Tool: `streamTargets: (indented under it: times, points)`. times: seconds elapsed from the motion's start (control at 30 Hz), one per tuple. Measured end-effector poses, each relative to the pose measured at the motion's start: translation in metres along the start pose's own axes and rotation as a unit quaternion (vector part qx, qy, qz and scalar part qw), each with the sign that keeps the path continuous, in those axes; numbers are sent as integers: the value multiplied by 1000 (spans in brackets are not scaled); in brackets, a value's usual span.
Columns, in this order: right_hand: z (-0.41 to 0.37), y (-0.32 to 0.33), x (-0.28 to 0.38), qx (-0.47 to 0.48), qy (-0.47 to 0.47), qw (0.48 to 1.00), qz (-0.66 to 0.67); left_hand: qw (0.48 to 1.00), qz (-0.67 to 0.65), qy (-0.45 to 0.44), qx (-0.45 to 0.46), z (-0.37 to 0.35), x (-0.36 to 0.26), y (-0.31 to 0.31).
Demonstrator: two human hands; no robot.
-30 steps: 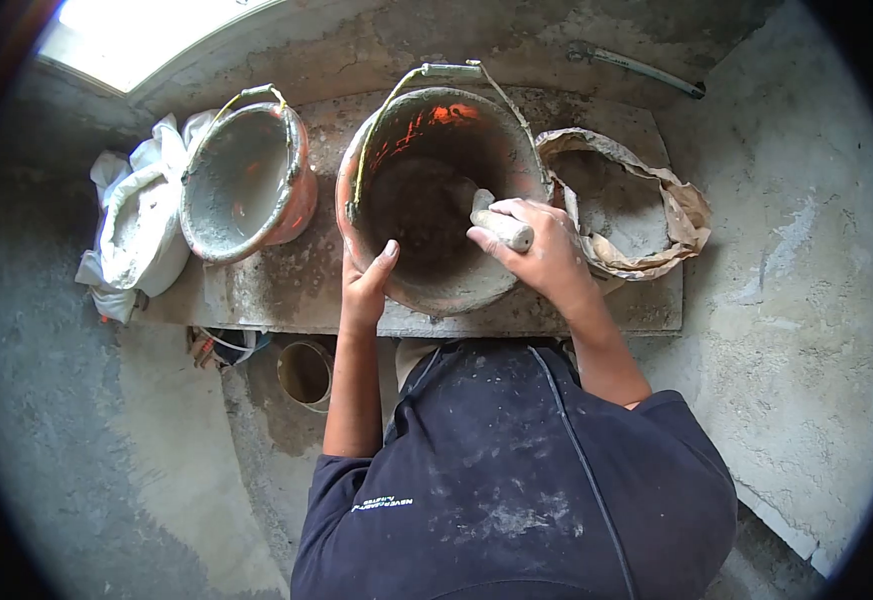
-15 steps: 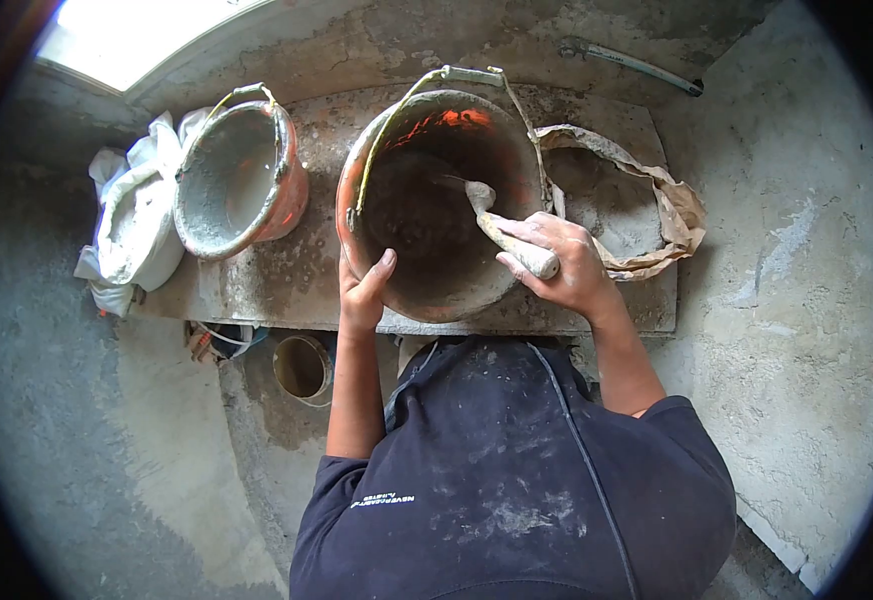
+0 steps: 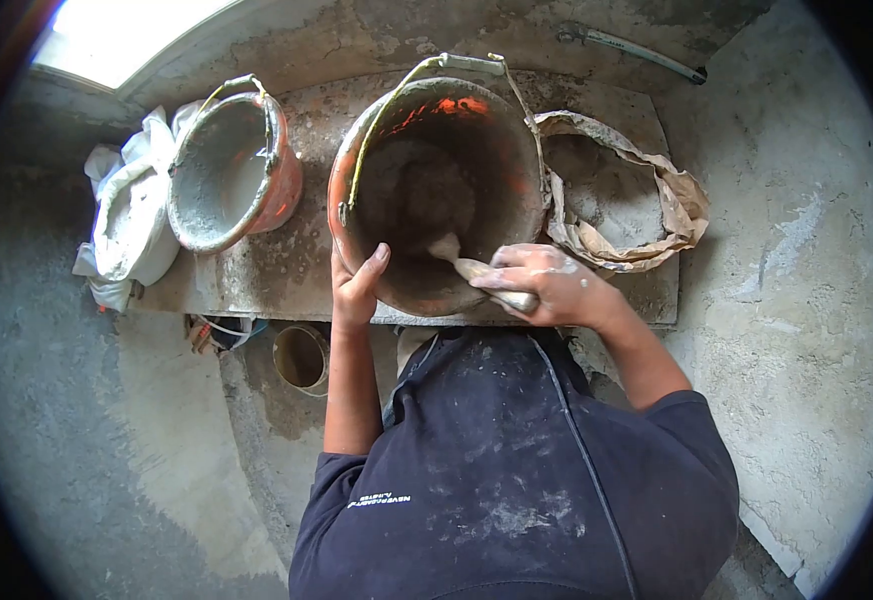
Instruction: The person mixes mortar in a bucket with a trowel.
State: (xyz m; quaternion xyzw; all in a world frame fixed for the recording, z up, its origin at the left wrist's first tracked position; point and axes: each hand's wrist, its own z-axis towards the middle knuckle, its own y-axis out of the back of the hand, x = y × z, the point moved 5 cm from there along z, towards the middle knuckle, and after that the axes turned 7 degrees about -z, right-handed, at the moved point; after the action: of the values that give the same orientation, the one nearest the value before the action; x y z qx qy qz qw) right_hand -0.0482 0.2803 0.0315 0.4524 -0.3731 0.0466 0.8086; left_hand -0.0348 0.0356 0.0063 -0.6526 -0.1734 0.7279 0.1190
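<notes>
A large orange bucket [image 3: 341, 200], crusted with grey material, stands tilted toward me at the middle of the board, its wire handle raised. Grey powdery material [image 3: 422, 190] lies inside it. My left hand [image 3: 360, 285] grips the bucket's near left rim, thumb on the inside. My right hand [image 3: 547, 285] is closed round the pale handle of a trowel-like tool [image 3: 475, 270] at the near right rim. The tool's neck reaches into the bucket; its blade is hard to make out in the shadow.
A smaller orange bucket [image 3: 282, 195] with grey contents and a white sack [image 3: 137, 235] stand at the left. An open paper bag [image 3: 682, 205] of grey powder is at the right. A round container [image 3: 302, 357] sits below the board [image 3: 227, 290]; a pipe [image 3: 637, 50] lies behind.
My right hand has moved down and slightly left, bringing the tool toward the bucket's near side. The view of the grey material inside has become clearer. My left hand keeps its hold.
</notes>
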Motion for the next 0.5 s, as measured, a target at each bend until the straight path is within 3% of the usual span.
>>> streamTargets:
  times: [0.07,0.13,0.4,0.5]
  points:
    - [-8,15,2,52,25,997,-46,1000,-3,-13,-9,1,-1,1]
    - [-8,27,13,46,34,997,-54,1000,27,-12,-11,1,-1,4]
    - [-16,16,-12,-51,-75,996,23,999,11,-35,-4,5,-4,-3]
    - [-7,29,-30,-98,-63,993,-21,1000,10,-23,3,4,-3,-2]
